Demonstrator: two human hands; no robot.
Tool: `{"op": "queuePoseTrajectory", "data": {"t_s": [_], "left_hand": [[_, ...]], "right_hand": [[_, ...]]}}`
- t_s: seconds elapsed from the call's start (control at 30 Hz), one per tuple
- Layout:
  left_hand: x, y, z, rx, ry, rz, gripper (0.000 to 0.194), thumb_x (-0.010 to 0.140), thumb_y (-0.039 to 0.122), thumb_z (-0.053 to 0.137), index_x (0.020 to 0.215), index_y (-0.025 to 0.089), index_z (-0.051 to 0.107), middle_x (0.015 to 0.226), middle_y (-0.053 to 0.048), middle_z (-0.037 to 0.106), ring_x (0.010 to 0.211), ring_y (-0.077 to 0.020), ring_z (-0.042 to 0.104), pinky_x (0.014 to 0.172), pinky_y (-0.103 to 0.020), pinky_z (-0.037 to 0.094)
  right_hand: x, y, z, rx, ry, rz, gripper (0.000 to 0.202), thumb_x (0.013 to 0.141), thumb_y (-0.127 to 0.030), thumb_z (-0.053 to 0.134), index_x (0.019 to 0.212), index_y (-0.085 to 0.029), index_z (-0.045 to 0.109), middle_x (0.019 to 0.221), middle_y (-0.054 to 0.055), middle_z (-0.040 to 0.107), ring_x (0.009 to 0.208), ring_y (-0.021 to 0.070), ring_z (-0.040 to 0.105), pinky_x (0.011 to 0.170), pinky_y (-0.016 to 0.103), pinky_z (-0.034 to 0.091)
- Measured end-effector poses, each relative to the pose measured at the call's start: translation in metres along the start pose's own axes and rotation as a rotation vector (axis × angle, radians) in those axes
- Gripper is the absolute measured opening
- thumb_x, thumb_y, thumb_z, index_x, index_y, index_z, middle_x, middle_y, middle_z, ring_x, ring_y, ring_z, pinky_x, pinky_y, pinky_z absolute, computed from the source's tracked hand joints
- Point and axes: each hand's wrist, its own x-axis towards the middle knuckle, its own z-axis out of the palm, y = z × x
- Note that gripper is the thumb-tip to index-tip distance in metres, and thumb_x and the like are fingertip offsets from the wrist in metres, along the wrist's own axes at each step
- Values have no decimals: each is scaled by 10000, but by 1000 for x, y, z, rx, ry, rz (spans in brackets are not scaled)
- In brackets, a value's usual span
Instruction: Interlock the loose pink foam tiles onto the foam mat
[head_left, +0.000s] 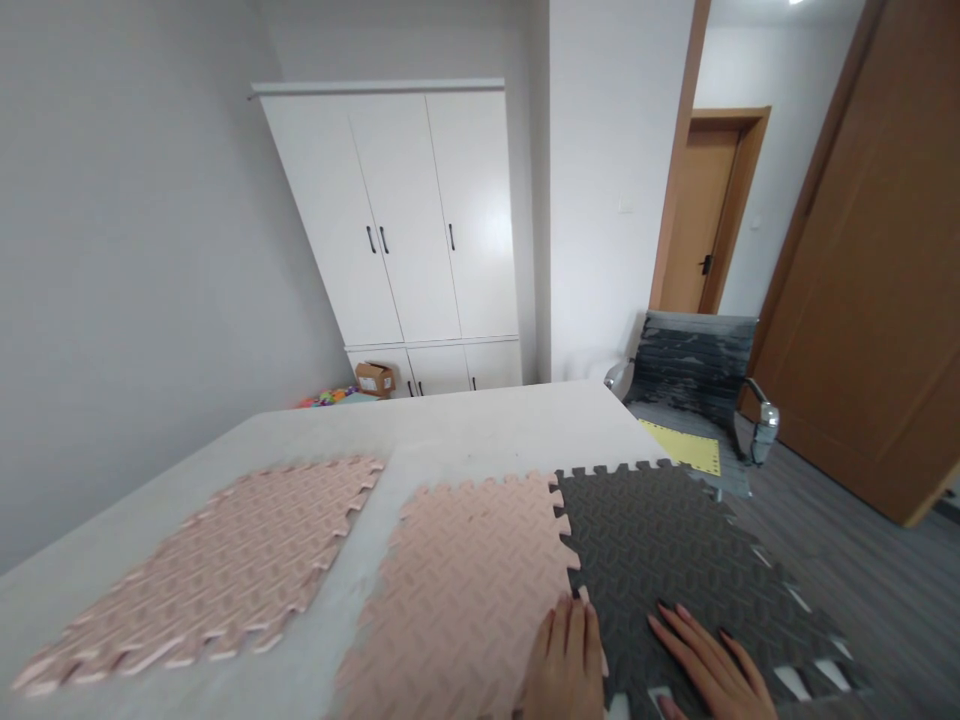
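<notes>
1. Down at the near edge, the left hand [564,660] lies flat with fingers straight and together, grasping nothing, pressing on the seam where the middle pink mat [457,600] meets the grey mat [675,560].
2. Just right of it, the right hand [712,665] is also released, fingers spread, palm down on the grey mat.
3. Both mats are foam tiles with toothed edges; their teeth interlock along the shared side, the pink one to the left, the grey one to the right.
4. The grey mat overhangs the right edge of the table [465,425].
5. A second pink mat [217,565] lies apart on the left part of the table, touching neither of the others.
6. Beyond the table's far right corner stands a grey chair [694,385] with a yellow mat [686,448] on its seat.
7. Against the far wall is a white wardrobe [412,220], with a small cardboard box [375,378] on the floor at its foot.
8. At far right a brown door [877,300] stands open.
</notes>
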Motion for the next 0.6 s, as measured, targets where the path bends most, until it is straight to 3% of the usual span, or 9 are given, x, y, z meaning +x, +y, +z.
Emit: {"op": "queuePoseTrajectory", "data": {"t_s": [0.07, 0.17, 0.27, 0.37, 0.47, 0.6], "left_hand": [[6, -10, -9, -56, -107, 50, 347, 866, 342, 494, 1118, 147, 630, 1070, -34, 707, 971, -186, 649, 808, -266, 504], [27, -31, -30, -223, -347, 53, 599, 817, 527, 527, 1248, 111, 547, 1194, -88, 652, 1059, -207, 620, 877, -277, 502], [52, -46, -44, -341, -605, -51, 779, 802, 642, 466, 1369, 110, 415, 1404, -124, 470, 1288, -265, 442, 1054, -399, 397], [66, -50, -44, -409, -780, -144, 828, 790, 641, 481, 1416, 118, 335, 1473, -130, 364, 1367, -292, 314, 1110, -468, 306], [66, -48, -37, -463, -882, -169, 936, 724, 675, 537, 1429, 108, 301, 1502, -150, 299, 1389, -319, 253, 1125, -498, 257], [67, -50, -37, -524, -923, -177, 962, 706, 709, 535, 1435, 132, 288, 1508, -127, 303, 1397, -295, 239, 1140, -490, 224]], "right_hand": [[1, 0, -2, -14, 8, -8, 631, 824, -476, 543, 1412, -352, 351, 1292, -31, 572, 1112, 194, 591, 869, 313, 431], [1, -1, -3, -28, 12, -27, 632, 824, -486, 539, 1411, -340, 355, 1294, -31, 570, 1114, 192, 589, 875, 313, 425], [2, -1, -3, -24, 8, -15, 631, 827, -480, 535, 1414, -346, 348, 1291, -31, 574, 1117, 189, 587, 882, 310, 423], [2, -1, -3, -8, 15, -5, 646, 822, -471, 546, 1420, -343, 337, 1288, -28, 578, 1115, 187, 589, 882, 307, 423], [1, -1, -2, -3, 23, -4, 637, 821, -466, 549, 1413, -337, 354, 1287, -24, 579, 1115, 189, 589, 885, 304, 419], [-1, 1, 1, -5, 27, -3, 601, 823, -471, 540, 1392, -352, 389, 1284, -25, 580, 1107, 192, 593, 882, 305, 415]]}}
